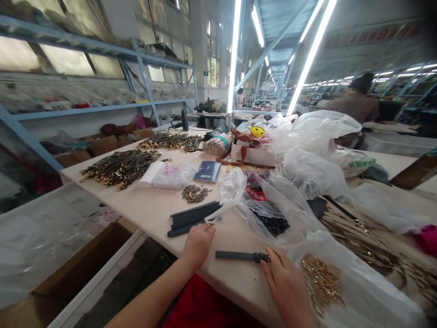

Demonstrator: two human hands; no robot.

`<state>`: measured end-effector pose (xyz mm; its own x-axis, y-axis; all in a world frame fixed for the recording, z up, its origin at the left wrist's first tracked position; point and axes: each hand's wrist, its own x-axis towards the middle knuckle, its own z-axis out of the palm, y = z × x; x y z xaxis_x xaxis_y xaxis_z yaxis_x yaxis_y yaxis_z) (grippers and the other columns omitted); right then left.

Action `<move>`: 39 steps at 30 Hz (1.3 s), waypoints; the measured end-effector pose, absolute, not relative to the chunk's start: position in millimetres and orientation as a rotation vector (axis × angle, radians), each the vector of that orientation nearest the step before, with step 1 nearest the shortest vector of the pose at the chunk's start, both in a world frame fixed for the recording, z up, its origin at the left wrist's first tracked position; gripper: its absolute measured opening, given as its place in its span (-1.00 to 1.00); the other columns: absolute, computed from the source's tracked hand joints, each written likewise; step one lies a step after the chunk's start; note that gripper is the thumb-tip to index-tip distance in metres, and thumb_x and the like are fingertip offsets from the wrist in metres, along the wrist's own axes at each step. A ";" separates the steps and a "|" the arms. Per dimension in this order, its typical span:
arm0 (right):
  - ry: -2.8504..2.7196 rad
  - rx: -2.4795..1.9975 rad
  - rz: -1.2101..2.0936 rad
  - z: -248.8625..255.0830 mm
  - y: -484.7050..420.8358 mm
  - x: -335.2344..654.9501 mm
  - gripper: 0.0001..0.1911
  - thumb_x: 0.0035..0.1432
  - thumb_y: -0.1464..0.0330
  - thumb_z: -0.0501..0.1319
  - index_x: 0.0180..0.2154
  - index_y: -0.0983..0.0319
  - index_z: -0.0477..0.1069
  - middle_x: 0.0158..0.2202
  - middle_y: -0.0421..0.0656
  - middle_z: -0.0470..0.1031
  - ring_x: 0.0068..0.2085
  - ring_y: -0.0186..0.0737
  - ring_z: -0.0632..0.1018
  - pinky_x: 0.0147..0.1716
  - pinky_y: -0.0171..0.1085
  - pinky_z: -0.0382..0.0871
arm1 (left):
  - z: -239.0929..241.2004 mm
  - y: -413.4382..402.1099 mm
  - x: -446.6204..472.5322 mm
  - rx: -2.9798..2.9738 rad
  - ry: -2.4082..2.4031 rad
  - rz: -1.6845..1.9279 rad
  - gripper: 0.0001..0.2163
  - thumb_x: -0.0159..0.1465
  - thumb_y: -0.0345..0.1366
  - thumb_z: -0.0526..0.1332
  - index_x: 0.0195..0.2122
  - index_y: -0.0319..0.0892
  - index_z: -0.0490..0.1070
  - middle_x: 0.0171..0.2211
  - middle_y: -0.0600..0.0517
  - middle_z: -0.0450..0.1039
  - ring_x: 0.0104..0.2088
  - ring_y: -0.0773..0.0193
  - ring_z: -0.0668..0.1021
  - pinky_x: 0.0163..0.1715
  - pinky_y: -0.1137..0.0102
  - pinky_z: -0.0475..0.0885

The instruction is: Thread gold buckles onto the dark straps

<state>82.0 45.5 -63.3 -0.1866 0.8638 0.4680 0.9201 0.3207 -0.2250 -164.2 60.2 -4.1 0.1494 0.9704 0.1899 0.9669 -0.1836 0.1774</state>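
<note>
A short dark strap (235,256) lies on the table's near edge, with a thicker looped end that has a bit of metal at its right. My right hand (288,284) is closed on that looped end, thumb and fingers to either side of it. My left hand (198,243) is at the near right end of a stack of flat dark strips (193,218). Its fingers are bent and close together, and their tips are hidden. Beside my right hand, gold-coloured metal hooks (322,280) are heaped on clear plastic.
A plastic bag (235,191) with small black pieces (271,222) stands ahead. Small metal parts (195,194), a blue booklet (207,171) and piled straps with gold clasps (121,168) lie farther left. Tan straps (362,241) cover the right side. A person (355,107) is behind.
</note>
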 end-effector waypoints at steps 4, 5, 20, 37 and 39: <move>-2.087 -1.491 -0.156 -56.3 32.2 76.4 -0.65 0.16 0.25 0.01 -0.07 0.25 0.31 -0.10 0.03 0.44 -0.13 0.00 0.46 -0.18 -0.08 0.29 | -2.5 78.4 -194.8 2.241 2.201 0.413 -0.85 0.20 -0.37 0.08 -0.27 -0.26 0.40 -0.25 -0.15 0.38 -0.17 0.03 0.41 -0.20 0.21 0.25; -2.089 -1.463 -0.161 -54.3 29.3 74.2 -0.66 0.17 0.25 0.01 -0.07 0.24 0.31 -0.10 0.01 0.45 -0.13 -0.01 0.46 -0.17 -0.08 0.29 | -3.4 81.7 -197.8 2.216 2.219 0.412 -0.88 0.17 -0.37 0.12 -0.30 -0.25 0.40 -0.28 -0.13 0.39 -0.18 0.05 0.41 -0.21 0.23 0.26; -1.908 -1.660 0.008 -22.0 90.3 119.6 -0.66 0.17 0.44 -0.09 -0.07 0.34 0.31 -0.12 0.02 0.41 -0.14 -0.14 0.46 -0.13 -0.20 0.31 | 41.3 23.4 -146.4 1.008 1.195 0.968 -0.77 0.00 -0.21 0.20 -0.48 -0.15 0.12 -0.58 0.13 0.38 -0.58 0.38 0.41 -0.58 0.51 0.27; -1.932 -1.649 0.260 -24.9 135.1 113.4 -0.94 -0.01 0.47 0.14 -0.43 0.25 0.38 -0.31 -0.07 0.35 -0.25 -0.14 0.37 -0.21 -0.20 0.18 | 9.0 18.5 -80.9 0.747 1.115 0.902 -0.72 -0.04 -0.38 0.21 -0.29 -0.19 0.22 -0.48 0.14 0.28 -0.56 0.45 0.39 -0.65 0.57 0.28; -1.847 -1.619 0.331 -22.3 128.6 114.7 -0.97 -0.01 0.42 0.15 -0.46 0.24 0.35 -0.34 -0.08 0.35 -0.28 -0.13 0.36 -0.22 -0.18 0.19 | 7.8 16.7 -80.1 0.766 1.127 0.876 -0.74 -0.03 -0.37 0.20 -0.29 -0.21 0.23 -0.49 0.12 0.29 -0.55 0.43 0.40 -0.64 0.55 0.30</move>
